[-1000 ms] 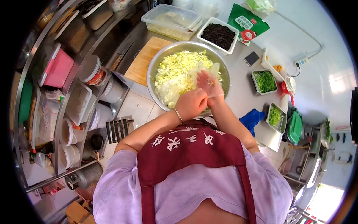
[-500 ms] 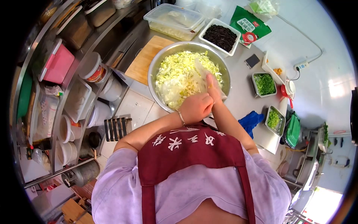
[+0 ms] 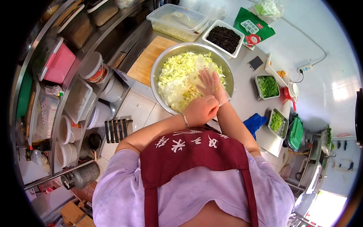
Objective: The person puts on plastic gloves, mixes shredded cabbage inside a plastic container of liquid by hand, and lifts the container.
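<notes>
My right hand is inside a loose clear plastic glove, its fingers spread over the bowl. Bare and closed, my left hand pinches the glove's cuff at the right wrist; a bracelet is on the left wrist. Below both hands is a large metal bowl of shredded pale green and yellow cabbage. Another piece of clear plastic lies on the cabbage at the bowl's left side.
A wooden board lies left of the bowl. Behind are a lidded clear box and a white tub of dark strips. Rightward are a phone, trays of chopped greens and a blue cloth. Shelves stand left.
My right hand's fingers have gone from together to spread inside the glove. My left hand stays at the right wrist, shifted slightly rightward. The view has tilted a little.
</notes>
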`<state>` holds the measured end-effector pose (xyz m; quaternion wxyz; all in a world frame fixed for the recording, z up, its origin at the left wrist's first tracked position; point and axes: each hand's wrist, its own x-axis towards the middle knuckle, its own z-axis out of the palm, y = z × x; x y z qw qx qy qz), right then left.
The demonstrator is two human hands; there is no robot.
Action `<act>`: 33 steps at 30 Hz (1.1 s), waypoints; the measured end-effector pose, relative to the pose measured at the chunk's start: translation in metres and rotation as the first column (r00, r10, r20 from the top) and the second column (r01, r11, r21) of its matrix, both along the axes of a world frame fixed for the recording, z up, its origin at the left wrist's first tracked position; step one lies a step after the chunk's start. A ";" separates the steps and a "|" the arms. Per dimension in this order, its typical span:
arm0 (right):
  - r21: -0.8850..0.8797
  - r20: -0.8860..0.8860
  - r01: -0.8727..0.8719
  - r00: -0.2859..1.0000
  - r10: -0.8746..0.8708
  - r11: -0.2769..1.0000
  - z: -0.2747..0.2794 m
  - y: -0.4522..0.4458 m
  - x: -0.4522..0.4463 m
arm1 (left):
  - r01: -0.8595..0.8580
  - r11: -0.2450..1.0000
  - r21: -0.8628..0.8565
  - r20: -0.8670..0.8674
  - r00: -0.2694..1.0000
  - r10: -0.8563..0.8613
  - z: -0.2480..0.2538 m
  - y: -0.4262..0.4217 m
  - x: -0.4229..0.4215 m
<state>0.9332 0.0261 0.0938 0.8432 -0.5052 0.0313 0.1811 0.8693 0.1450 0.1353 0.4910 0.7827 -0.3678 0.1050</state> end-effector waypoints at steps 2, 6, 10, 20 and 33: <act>0.009 0.033 0.008 0.999 -0.009 1.000 0.006 0.003 -0.001 | -0.004 1.000 0.014 -0.003 1.000 0.004 -0.004 -0.001 0.000; 0.037 0.094 -0.024 0.995 0.021 0.999 0.016 0.010 0.001 | 0.033 0.999 0.002 0.002 0.999 -0.033 -0.004 -0.001 -0.001; 0.055 0.111 -0.054 0.993 0.048 0.997 0.018 0.015 0.013 | -0.012 0.999 0.034 -0.034 0.999 0.013 -0.003 0.001 -0.001; 0.152 0.194 -0.037 0.981 0.007 0.988 0.006 0.017 0.024 | 0.005 1.000 0.021 -0.010 1.000 -0.004 -0.006 0.003 -0.001; 0.732 0.121 -0.037 0.990 -0.077 0.680 0.075 0.031 -0.007 | -0.294 0.775 -0.559 -0.799 -0.058 -0.599 -0.022 0.014 0.024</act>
